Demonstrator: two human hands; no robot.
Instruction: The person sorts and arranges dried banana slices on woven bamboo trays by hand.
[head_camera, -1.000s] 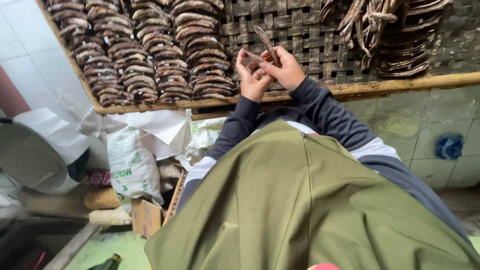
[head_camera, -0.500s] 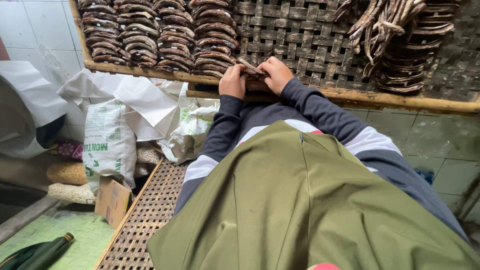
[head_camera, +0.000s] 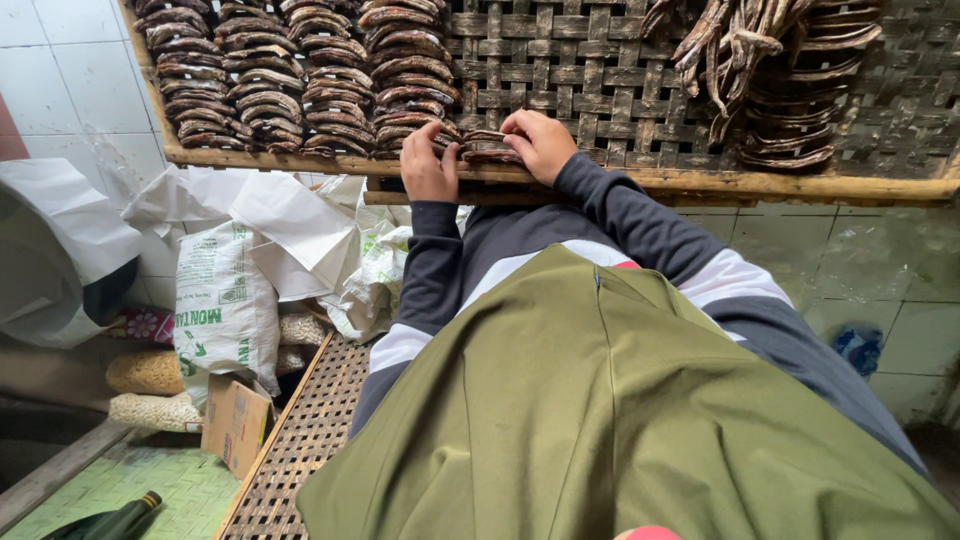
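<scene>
My left hand (head_camera: 430, 165) and my right hand (head_camera: 541, 143) both press on a dark brown curved strip (head_camera: 487, 146) at the near edge of a woven bamboo tray (head_camera: 560, 60). The strip lies flat beside the end of a row of stacked curved brown strips (head_camera: 405, 80). Fingers of both hands curl down over it, the left at its left end, the right at its right end. My dark sleeves and an olive green cloth (head_camera: 600, 420) fill the lower middle of the view.
More rows of stacked strips (head_camera: 215, 75) fill the tray's left part; a loose heap of strips (head_camera: 780, 70) lies at its right. Below left are white sacks (head_camera: 225, 310), a cardboard box (head_camera: 235, 425), a second woven tray (head_camera: 315, 430), a dark bottle (head_camera: 115, 520) and tiled walls (head_camera: 60, 90).
Both hands came down from holding one strip up in the air to the tray's near edge, where they now press it flat beside the last stack.
</scene>
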